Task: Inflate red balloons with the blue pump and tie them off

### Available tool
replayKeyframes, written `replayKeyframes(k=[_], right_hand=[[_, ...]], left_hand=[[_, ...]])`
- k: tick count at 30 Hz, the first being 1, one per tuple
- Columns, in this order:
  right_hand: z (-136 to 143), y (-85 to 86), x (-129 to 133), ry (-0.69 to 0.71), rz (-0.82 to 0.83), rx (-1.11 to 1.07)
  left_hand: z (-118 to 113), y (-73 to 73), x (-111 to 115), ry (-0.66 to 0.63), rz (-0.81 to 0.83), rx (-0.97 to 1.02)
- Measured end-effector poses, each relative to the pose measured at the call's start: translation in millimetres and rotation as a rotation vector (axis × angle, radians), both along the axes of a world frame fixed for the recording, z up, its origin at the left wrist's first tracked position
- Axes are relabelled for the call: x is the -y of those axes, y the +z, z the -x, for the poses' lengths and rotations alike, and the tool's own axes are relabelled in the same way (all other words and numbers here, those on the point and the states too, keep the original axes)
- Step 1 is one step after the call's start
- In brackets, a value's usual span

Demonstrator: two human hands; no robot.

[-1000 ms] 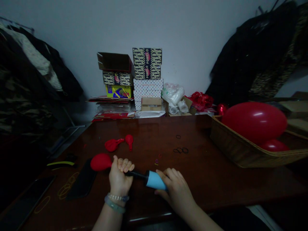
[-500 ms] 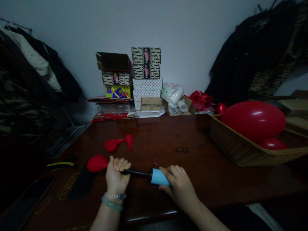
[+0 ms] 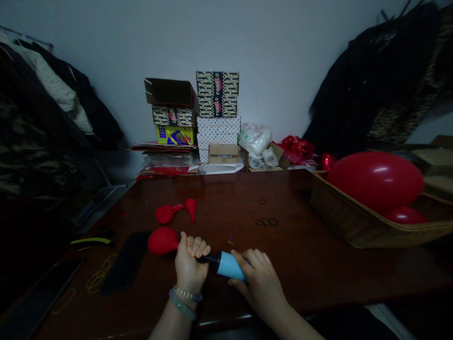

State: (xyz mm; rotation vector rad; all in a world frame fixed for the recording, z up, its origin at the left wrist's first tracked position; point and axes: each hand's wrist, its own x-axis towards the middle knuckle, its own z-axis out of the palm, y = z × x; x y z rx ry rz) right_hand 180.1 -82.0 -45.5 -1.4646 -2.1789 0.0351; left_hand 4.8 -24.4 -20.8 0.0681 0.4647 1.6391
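My left hand, with a bead bracelet and a green bangle at the wrist, is wrapped round the black nozzle end of a hand pump and the neck of a red balloon. The round, partly filled balloon sticks out to the left of that fist. The pump's light blue body is held by my right hand, close to my left hand. Only a short black part shows between the hands. Two flat red balloons lie on the table just beyond.
A wicker basket with large red balloons stands at the right. Black bands lie mid-table. At the left are a dark phone, yellow bands and another dark flat device. Stacked boxes stand against the wall.
My left hand has moved right with the balloon, closer to my right hand. The black rod between the nozzle and the blue body has slid in and looks shorter. The balloon looks slightly larger.
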Motion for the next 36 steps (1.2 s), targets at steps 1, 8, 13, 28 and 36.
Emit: replayKeyframes(k=[1, 8, 13, 28, 36], right_hand=[[0, 0.2, 0, 0.007, 0.007, -0.003], [0, 4.6, -3, 0.048, 0.032, -0.023], [-5, 8.6, -5, 0.061, 0.012, -0.006], [-13, 5.4, -6, 0.051, -0.031, 0.007], [-5, 0.4, -4, 0.02, 0.0, 0.021]], left_hand=[[2, 0.2, 0, 0.002, 0.002, -0.004], [26, 15.4, -2, 0.039, -0.024, -0.038], [44, 19.9, -5, 0.079, -0.009, -0.038], [40, 6.9, -9, 0.059, -0.015, -0.074], [21, 6.4, -4, 0.011, 0.005, -0.043]])
